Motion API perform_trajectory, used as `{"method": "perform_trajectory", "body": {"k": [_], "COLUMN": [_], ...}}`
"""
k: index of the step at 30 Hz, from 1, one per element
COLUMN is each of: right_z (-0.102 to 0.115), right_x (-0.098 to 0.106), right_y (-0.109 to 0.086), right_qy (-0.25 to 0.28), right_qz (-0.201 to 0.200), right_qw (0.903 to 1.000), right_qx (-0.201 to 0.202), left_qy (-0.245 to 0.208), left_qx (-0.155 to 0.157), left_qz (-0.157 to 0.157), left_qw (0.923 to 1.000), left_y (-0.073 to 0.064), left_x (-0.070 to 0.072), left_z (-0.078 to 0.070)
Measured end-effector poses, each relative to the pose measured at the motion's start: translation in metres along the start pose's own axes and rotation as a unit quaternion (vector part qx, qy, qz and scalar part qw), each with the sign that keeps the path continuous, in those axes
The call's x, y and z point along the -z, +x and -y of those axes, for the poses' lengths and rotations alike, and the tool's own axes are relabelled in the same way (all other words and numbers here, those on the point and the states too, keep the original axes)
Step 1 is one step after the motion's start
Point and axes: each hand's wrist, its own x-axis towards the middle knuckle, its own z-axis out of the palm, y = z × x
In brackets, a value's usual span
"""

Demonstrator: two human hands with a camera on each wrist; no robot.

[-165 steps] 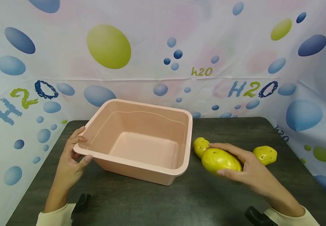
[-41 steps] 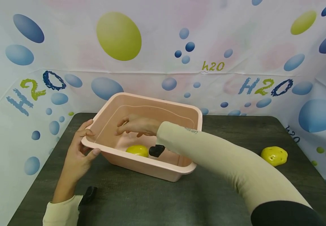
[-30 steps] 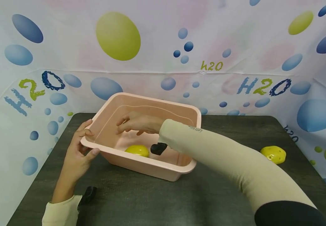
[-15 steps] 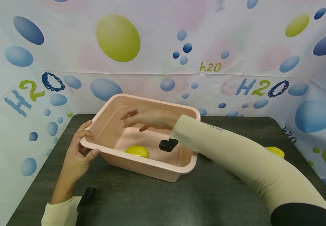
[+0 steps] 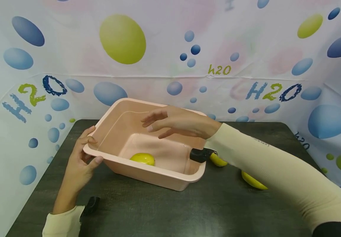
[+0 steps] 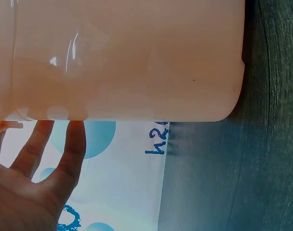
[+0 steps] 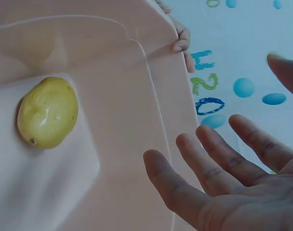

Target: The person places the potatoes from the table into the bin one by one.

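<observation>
My left hand grips the left rim of a pink plastic basin, fingers over the edge and thumb at the front. In the left wrist view its fingers lie against the basin's wall. One yellow potato rests on the basin floor, whole in the right wrist view. My right hand is over the basin's right part, holding nothing, with fingers loosely spread and apart from the potato. Two more yellow potatoes show on the table, one beside the basin and another partly behind my right sleeve.
The basin stands on a dark wood-grain table before a white curtain printed with coloured ovals. My right sleeve crosses the table's right side and hides part of it.
Earlier my right hand held a potato right of the basin; later it was inside the basin, with a potato there. Now it has moved up and right, uncovering two potatoes. The left hand keeps its grip.
</observation>
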Motion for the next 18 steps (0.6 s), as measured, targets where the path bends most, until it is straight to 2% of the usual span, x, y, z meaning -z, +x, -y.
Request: {"method": "perform_trajectory", "body": {"k": [6,12,18], "right_z": [-0.009,-0.018,-0.034], "right_x": [0.013,0.025,0.035], "right_y": [-0.031,-0.064,-0.099], "right_qy": [0.018,0.009,0.011], "right_qz": [-0.017,-0.037,-0.048], "right_qw": [0.9997,0.9991,0.9973], "right_qx": [0.005,0.020,0.055], "left_qy": [-0.026,-0.014,-0.005], "left_qx": [-0.009,-0.006,-0.002], "left_qz": [0.004,0.000,-0.003], "left_qw": [0.9996,0.9999,1.0000], "left_y": [0.001,0.001,0.000], "left_x": [-0.001,-0.001,0.000], "left_z": [0.001,0.000,-0.001]}}
